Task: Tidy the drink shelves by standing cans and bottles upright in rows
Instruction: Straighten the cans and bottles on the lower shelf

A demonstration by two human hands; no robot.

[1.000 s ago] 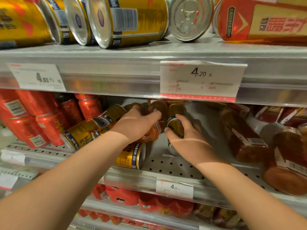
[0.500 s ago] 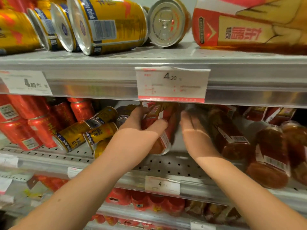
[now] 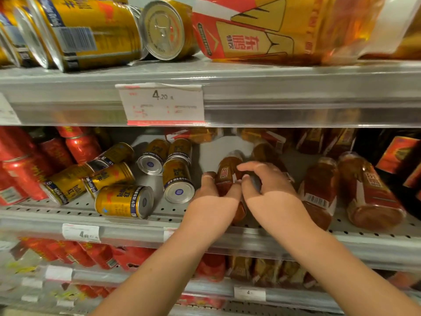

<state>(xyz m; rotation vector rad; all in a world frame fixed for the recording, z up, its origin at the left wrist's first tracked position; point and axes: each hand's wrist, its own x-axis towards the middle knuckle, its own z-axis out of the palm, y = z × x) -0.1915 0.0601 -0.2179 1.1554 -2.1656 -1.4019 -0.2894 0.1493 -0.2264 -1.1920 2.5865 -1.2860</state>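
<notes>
Bottle (image 3: pixel 227 173): brown drink inside, red label, lying tilted on the middle shelf (image 3: pixel 337 227), just right of the toppled gold cans (image 3: pixel 177 182).
Left hand (image 3: pixel 211 201): wrapped round its left side.
Right hand (image 3: pixel 268 190): fingers curled onto its right side.
Change: half a second ago, the right hand lay flat, off the bottle.

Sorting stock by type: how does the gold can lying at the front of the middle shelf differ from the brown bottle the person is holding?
The gold can is short, opaque metal; the brown bottle is taller, see-through and red-labelled. The can lies loose on its side; the bottle is gripped by the left hand. Neither stands in a tidy row.
</notes>
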